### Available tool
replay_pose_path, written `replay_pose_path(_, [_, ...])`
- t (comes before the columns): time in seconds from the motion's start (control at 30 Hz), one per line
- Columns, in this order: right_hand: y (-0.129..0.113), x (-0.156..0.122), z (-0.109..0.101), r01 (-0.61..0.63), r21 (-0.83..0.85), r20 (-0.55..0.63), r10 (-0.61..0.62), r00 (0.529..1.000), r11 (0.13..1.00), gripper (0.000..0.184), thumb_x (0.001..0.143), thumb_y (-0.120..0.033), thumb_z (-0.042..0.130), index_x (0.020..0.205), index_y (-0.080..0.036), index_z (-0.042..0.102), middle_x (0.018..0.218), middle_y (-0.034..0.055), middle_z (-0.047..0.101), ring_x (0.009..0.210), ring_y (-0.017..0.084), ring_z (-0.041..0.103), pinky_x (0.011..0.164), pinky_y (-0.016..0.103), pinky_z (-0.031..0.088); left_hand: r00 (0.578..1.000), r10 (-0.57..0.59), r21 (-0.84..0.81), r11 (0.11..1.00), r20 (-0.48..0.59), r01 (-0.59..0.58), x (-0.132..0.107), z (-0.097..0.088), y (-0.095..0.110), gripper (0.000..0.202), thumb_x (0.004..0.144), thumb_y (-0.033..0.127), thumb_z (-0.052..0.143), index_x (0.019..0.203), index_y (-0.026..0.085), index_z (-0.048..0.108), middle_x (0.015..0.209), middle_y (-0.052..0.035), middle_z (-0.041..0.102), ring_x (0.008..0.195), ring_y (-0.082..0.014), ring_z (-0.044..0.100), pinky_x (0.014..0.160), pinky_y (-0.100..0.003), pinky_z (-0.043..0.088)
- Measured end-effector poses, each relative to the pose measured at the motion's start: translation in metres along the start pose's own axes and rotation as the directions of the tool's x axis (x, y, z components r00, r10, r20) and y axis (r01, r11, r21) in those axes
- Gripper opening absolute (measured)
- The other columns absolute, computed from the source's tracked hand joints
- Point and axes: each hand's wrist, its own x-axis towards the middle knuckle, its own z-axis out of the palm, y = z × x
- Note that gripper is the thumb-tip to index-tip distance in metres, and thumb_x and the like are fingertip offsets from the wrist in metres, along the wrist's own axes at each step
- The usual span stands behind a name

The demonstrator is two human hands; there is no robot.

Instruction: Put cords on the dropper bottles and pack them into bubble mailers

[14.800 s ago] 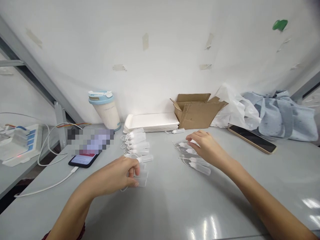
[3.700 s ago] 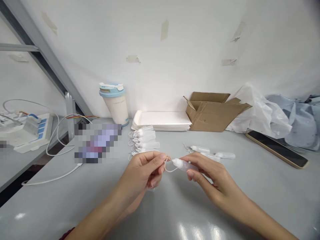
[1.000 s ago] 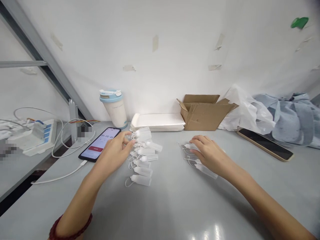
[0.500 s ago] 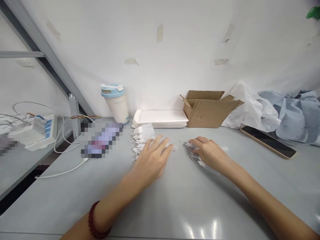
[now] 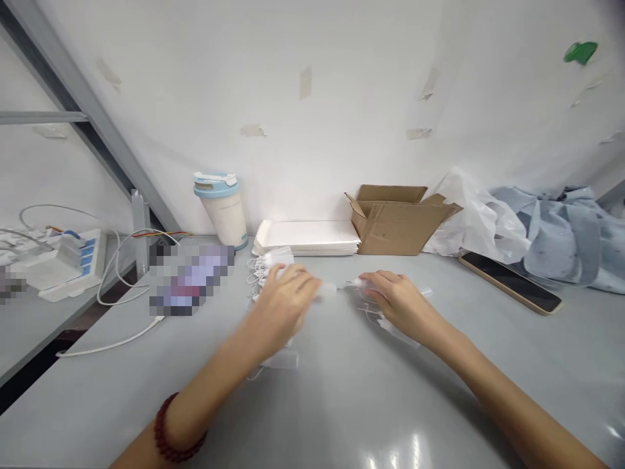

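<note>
Fingers [image 5: 382, 280] over bottles [image 5: 286, 359], apart from box [image 5: 404, 228]

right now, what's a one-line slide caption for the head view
Left hand over small translucent bottles, right hand at a second cluster, behind them an open brown cardboard box.

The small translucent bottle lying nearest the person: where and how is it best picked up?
Probably pinch the bottle by its straight body, reaching down from above and the right: it lies on its side, body pointing right, with the cord at its left end.
</note>
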Motion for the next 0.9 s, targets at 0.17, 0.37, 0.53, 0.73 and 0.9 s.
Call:
replay_pose_path(0.17, [-0.002,-0.002,-0.003,0.020,0.053,-0.050,-0.018,0.999,0.998,0.026,0.090,-0.013,0.037,0.109,-0.017,0.054,0.093,0.0093,0.065,0.086,0.022,0.059,0.076,0.039,0.044,0.970,-0.195,-0.011,0.981,-0.146,0.195,-0.012,-0.019,-0.024,0.024,0.085,0.016,0.049,0.106,0.019,0.059,0.106,-0.0088,0.064,0.105,-0.0279,0.051,0.087,-0.046,0.040])
replay_pose_path(0.37, [-0.011,-0.004,-0.004,0.041,0.139,-0.132,-0.023,0.991,0.990,0.023,0.091,-0.017,0.041,0.112,-0.018,0.051,0.097,0.0095,0.065,0.089,0.023,0.060,0.079,0.042,0.045,0.905,-0.120,0.029,0.989,-0.409,0.144,-0.011,-0.021,0.000,0.028,0.083,0.011,0.052,0.110,0.019,0.056,0.117,-0.0124,0.055,0.108,-0.0274,0.049,0.090,-0.045,0.041])
replay_pose_path(0.53, [-0.022,-0.008,-0.005,0.104,0.299,-0.201,-0.044,0.979,0.949,0.020,0.091,-0.022,0.047,0.111,-0.020,0.051,0.099,0.0077,0.066,0.091,0.021,0.061,0.077,0.038,0.048,0.970,-0.145,-0.198,0.975,-0.196,0.106,-0.010,-0.011,0.012,0.025,0.087,0.015,0.049,0.112,0.015,0.054,0.105,-0.0105,0.059,0.101,-0.0231,0.050,0.087,-0.040,0.043])
replay_pose_path(0.73, [-0.033,-0.012,0.000,0.190,0.356,-0.234,-0.110,0.966,0.915,0.019,0.090,-0.020,0.049,0.108,-0.020,0.052,0.095,0.0060,0.066,0.088,0.020,0.061,0.076,0.035,0.049,0.977,-0.210,-0.434,0.885,-0.046,0.170,-0.011,-0.002,0.019,0.021,0.090,0.020,0.047,0.108,0.015,0.056,0.100,-0.0080,0.063,0.097,-0.0205,0.050,0.084,-0.036,0.044])
replay_pose_path(0.9, [-0.036,-0.012,0.000,0.160,0.390,-0.235,-0.069,0.969,0.907,0.020,0.090,-0.022,0.048,0.109,-0.019,0.053,0.097,0.0060,0.066,0.087,0.019,0.061,0.076,0.033,0.046,0.973,-0.228,-0.486,0.855,-0.037,0.181,-0.011,-0.002,0.022,0.017,0.090,0.017,0.046,0.090,0.015,0.062,0.081,-0.0051,0.063,0.082,-0.0181,0.051,0.073,-0.031,0.043])
